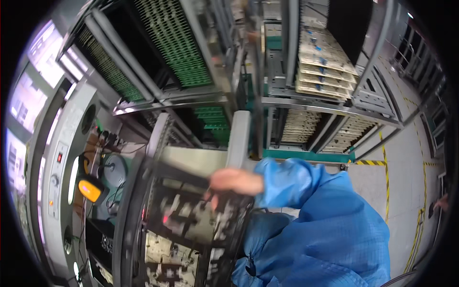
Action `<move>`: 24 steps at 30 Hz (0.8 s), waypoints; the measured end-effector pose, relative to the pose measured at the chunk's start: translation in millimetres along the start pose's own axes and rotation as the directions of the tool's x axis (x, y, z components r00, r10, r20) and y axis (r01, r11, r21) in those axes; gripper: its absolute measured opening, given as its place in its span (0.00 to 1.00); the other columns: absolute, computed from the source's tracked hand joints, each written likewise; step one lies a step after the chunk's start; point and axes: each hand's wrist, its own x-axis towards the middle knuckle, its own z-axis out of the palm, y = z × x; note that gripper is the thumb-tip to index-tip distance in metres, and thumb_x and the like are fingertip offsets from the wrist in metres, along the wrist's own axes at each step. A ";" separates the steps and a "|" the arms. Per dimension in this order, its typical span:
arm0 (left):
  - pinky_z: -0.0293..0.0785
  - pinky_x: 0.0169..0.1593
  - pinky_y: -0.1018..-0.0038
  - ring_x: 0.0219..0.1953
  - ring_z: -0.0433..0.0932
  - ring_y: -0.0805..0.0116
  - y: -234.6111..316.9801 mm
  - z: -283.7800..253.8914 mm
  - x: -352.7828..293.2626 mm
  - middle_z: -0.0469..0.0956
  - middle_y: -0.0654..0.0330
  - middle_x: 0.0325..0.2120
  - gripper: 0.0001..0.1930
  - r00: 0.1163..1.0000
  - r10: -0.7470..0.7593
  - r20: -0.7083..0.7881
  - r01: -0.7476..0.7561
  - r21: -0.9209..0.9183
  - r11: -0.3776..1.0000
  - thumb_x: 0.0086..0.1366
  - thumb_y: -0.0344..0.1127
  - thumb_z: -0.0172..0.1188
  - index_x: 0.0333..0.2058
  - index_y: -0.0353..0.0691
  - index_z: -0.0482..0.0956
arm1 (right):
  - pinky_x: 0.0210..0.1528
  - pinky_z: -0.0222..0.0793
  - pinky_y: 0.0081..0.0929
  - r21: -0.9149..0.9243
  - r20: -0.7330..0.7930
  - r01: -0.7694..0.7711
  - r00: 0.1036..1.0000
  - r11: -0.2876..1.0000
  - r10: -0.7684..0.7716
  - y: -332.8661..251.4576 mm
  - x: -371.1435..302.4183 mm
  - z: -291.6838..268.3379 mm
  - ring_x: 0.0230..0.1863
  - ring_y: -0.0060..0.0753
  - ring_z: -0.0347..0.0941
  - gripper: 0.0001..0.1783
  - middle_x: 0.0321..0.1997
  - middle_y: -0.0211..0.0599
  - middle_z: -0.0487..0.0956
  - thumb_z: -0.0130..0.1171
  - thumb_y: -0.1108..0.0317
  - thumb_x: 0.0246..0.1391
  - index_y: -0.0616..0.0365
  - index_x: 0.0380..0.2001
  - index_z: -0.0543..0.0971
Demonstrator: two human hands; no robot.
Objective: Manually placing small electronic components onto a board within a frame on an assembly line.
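Observation:
My right hand point(233, 182) reaches leftward from a blue sleeve point(287, 184), its fingers bent over the far edge of a black carrier tray point(184, 174). Hand and tray are both smeared by motion, and the fingers seem closed on the tray's edge. Cut-outs and pale pieces cover the tray, and a small red light spot point(166, 219) shows on it. Nearer to me, cream-coloured boards point(167, 251) in dark framing lie below it, between the rails of a conveyor. My left hand does not show; blue smock point(320, 234) fills the lower right.
Beyond the conveyor stand metal racks with green slotted walls point(186, 57) and stacked cream boards point(325, 62). Left are a yellow-and-black handheld scanner point(90, 190), cables and a long grey lamp housing point(60, 177). Yellow-black tape point(386, 177) marks the floor; another person's hand point(441, 203) appears far right.

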 end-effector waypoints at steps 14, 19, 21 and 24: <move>0.62 0.57 0.64 0.53 0.66 0.58 -90.6 -70.5 -231.9 0.62 0.52 0.54 0.30 0.251 -0.917 0.311 0.709 -0.704 -0.044 0.62 0.27 0.46 0.61 0.40 0.46 | 0.34 0.66 0.20 -0.673 -0.339 -0.234 0.941 0.702 -0.011 -63.6 67.6 -150.3 0.27 0.21 0.72 0.28 0.23 0.29 0.77 0.40 0.47 0.61 0.59 0.26 0.77; 0.61 0.55 0.70 0.52 0.64 0.65 -114.9 -54.2 -233.0 0.63 0.61 0.49 0.32 0.181 -0.923 0.340 0.511 -0.834 -0.208 0.60 0.27 0.49 0.62 0.45 0.48 | 0.31 0.62 0.18 -0.687 -0.436 -0.390 0.896 0.614 0.080 -59.3 123.3 -177.0 0.24 0.19 0.67 0.27 0.23 0.27 0.73 0.43 0.44 0.59 0.59 0.28 0.76; 0.60 0.55 0.71 0.52 0.64 0.66 -116.1 -54.9 -237.1 0.63 0.60 0.50 0.32 0.134 -0.937 0.321 0.495 -0.841 -0.217 0.58 0.26 0.49 0.61 0.44 0.48 | 0.30 0.62 0.18 -0.693 -0.452 -0.424 0.885 0.583 0.107 -53.5 134.9 -164.5 0.24 0.19 0.66 0.27 0.24 0.27 0.73 0.44 0.44 0.59 0.59 0.32 0.76; 0.60 0.54 0.73 0.50 0.64 0.69 -118.1 -47.8 -248.1 0.64 0.58 0.49 0.35 0.099 -0.943 0.317 0.492 -0.840 -0.231 0.57 0.25 0.49 0.62 0.45 0.45 | 0.33 0.63 0.18 -0.709 -0.466 -0.467 0.873 0.529 0.146 -45.2 149.8 -159.4 0.27 0.19 0.67 0.27 0.28 0.28 0.73 0.45 0.45 0.59 0.60 0.39 0.75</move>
